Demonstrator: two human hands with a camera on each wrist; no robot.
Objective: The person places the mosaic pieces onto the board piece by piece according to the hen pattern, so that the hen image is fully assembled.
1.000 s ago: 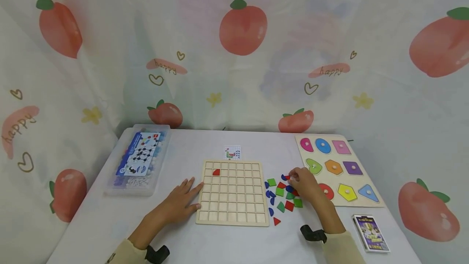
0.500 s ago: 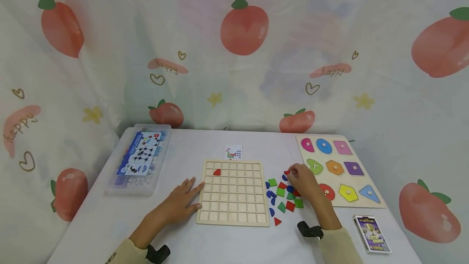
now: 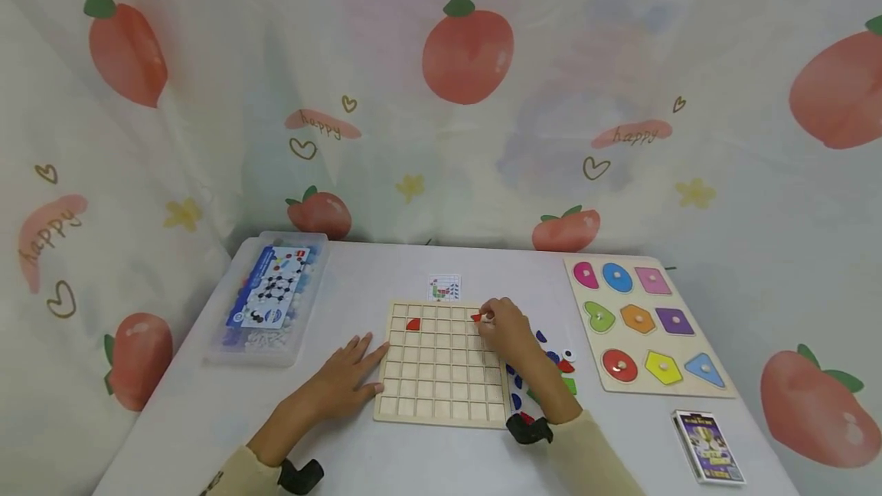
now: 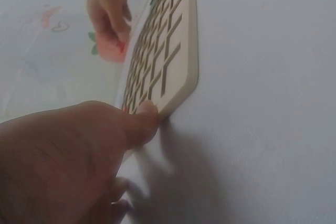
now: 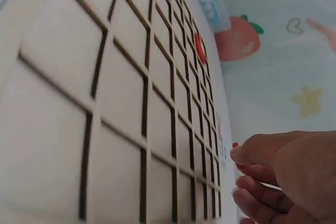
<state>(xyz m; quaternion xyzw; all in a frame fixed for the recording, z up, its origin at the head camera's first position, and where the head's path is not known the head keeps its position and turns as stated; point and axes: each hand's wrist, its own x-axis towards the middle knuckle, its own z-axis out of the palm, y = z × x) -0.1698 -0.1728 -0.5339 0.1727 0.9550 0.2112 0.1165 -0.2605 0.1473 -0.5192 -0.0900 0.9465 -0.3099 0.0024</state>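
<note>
A wooden grid board (image 3: pixel 441 373) lies in the middle of the table, one red quarter-circle piece (image 3: pixel 413 324) in a cell near its upper left. My right hand (image 3: pixel 513 335) is above the board's upper right part and pinches a small red piece (image 3: pixel 476 318) between thumb and fingertips; its full shape is hidden. My left hand (image 3: pixel 344 381) rests at the board's left edge with fingers spread. In the left wrist view the left thumb (image 4: pixel 144 121) touches the board's edge. Partly behind the right forearm lie loose blue, green and red pieces (image 3: pixel 517 402).
A small pattern card (image 3: pixel 444 287) lies beyond the board. At the left stands a clear plastic box (image 3: pixel 269 297) with a blue label. A knob puzzle board (image 3: pixel 678 327) is at the right, and a card pack (image 3: pixel 708 446) sits nearer the front.
My right hand has moved left from the loose pieces to above the board's upper right, carrying the red piece. The left hand has stayed at the board's edge.
</note>
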